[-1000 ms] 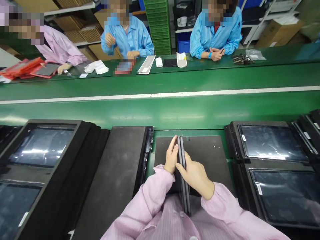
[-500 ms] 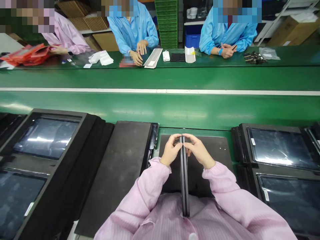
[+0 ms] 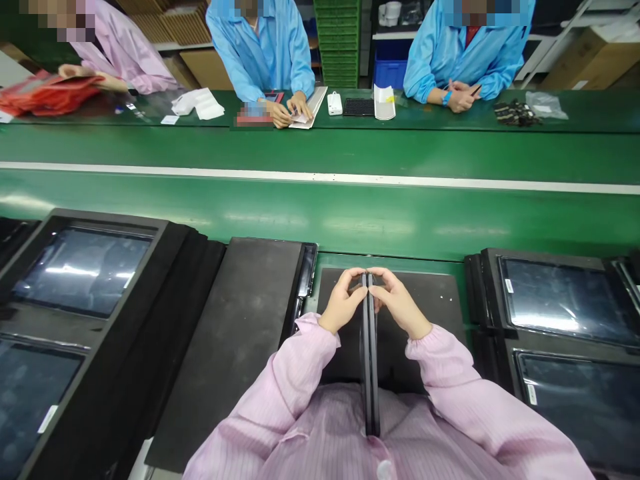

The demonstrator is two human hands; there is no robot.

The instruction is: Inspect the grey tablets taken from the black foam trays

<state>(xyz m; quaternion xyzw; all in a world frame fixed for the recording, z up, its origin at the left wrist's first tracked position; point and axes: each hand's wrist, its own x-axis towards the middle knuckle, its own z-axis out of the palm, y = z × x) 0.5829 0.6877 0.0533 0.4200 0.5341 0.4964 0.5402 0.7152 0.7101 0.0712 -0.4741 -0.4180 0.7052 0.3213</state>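
Two thin dark tablet-like panels [image 3: 370,373] stand on edge, side by side, in front of my body. Only their narrow edges face me, so their screens are hidden. My left hand [image 3: 345,299] pinches the far end from the left, thumb on the near side and fingers curled over the top. From the right, my right hand [image 3: 397,300] grips the same end in a similar way. The near ends reach the front of my pink smock. Beneath them lies a black foam mat [image 3: 415,353] on the green bench.
Left of me lean black foam trays [image 3: 95,333] holding dark screens, and a plain foam board [image 3: 235,333]. More screens in foam [image 3: 555,293] stand at the right. Beyond runs a green conveyor [image 3: 350,220] with a white strip. Several co-workers sit across it.
My hands and the two panels stay nearly in place. The view has shifted slightly. Across the belt, a co-worker in blue has moved their hands onto the pale flat strips.
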